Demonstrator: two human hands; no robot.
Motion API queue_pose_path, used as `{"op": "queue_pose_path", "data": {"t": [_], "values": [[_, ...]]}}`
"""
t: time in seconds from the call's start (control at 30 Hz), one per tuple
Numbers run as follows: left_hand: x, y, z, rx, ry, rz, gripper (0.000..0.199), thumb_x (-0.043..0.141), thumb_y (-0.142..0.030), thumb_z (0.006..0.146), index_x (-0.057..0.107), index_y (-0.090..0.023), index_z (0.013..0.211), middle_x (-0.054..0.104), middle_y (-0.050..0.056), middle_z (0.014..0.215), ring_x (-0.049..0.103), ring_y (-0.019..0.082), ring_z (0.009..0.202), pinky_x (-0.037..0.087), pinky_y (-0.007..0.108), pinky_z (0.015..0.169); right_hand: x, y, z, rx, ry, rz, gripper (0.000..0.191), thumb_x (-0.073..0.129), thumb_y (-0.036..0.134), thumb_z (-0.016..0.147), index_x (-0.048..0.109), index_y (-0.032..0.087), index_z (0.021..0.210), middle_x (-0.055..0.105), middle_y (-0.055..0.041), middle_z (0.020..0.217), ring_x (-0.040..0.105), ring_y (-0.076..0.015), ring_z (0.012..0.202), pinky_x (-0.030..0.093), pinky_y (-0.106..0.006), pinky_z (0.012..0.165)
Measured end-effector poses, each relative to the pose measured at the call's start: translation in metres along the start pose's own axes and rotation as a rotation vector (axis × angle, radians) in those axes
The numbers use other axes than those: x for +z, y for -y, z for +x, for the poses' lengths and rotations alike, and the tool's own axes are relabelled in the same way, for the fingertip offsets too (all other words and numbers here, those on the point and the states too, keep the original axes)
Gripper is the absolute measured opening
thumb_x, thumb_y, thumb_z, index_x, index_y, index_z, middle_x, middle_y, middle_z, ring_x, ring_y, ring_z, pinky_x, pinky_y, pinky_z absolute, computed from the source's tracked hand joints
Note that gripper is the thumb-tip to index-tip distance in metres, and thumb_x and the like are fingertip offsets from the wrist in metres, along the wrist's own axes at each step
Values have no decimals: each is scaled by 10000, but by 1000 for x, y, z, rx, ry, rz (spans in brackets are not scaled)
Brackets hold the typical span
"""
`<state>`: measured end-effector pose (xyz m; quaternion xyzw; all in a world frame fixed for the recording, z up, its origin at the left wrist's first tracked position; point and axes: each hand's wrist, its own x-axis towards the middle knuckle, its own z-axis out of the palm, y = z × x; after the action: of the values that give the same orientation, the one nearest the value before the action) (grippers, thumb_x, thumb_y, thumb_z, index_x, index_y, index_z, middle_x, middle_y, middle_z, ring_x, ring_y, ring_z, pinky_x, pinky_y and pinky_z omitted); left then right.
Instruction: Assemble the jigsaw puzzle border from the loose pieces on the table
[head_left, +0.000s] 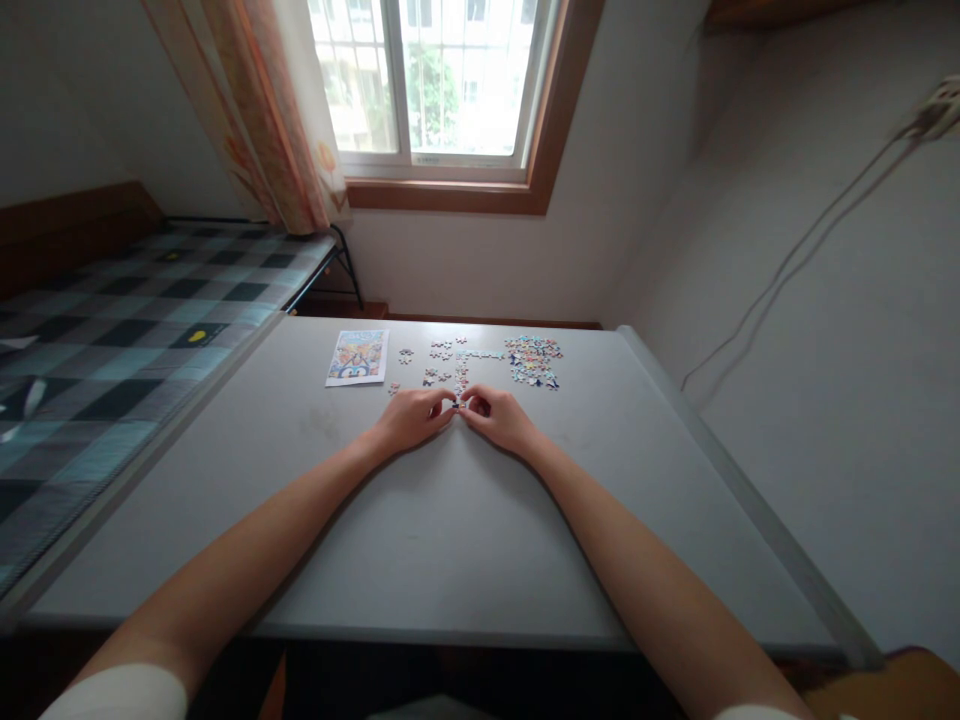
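My left hand (417, 416) and my right hand (498, 414) meet over the middle of the table, fingers pinched. Between their fingertips is a small dark puzzle piece (456, 405), partly covered, at the near end of a joined strip. That strip of joined puzzle pieces (480, 355) forms a corner: one arm runs toward me, the other to the right. Loose puzzle pieces (441, 349) lie in small groups to its left. A dense pile of puzzle pieces (534, 358) spreads to the right of the strip.
A printed picture sheet (358, 358) lies at the far left of the grey table (420, 540). A bed with a checked cover (150, 290) stands along the left. Behind are a curtain (262, 110) and a window. A cable (787, 262) hangs on the right wall.
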<state>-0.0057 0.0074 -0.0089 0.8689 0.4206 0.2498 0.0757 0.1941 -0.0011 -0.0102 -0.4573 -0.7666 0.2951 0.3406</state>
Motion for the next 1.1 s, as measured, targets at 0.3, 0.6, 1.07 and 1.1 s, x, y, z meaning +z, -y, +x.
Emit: {"op": "queue_pose_path", "data": {"t": [0.3,0.6,1.07,1.1], "values": [[0,0,0,4,-6,6,225,547,-339,858,659,-217,1011,628,-30,636,539,95,543,366,208,562,0,0,0,-8,-4,1,181,573,311,798,622,184,917,562,32,634,490,-102,578,372,-219,577],[0,0,0,8,-8,-1,220,546,-343,858,657,-219,1002,620,-34,634,537,94,547,365,208,563,1,-2,0,-9,-2,-12,179,573,316,800,620,188,916,566,33,642,493,-102,583,371,-219,582],[-1,0,0,2,5,2,233,534,-354,862,654,-226,1015,631,-29,652,551,100,561,385,210,573,0,2,0,-3,-1,-15,193,578,327,797,627,183,916,575,22,648,495,-107,589,379,-221,585],[-1,0,0,1,6,5,233,533,-353,862,654,-226,1016,630,-30,649,551,99,559,384,210,573,0,2,0,-4,-2,-16,193,578,327,797,628,182,915,574,23,646,494,-106,589,378,-221,585]]}}
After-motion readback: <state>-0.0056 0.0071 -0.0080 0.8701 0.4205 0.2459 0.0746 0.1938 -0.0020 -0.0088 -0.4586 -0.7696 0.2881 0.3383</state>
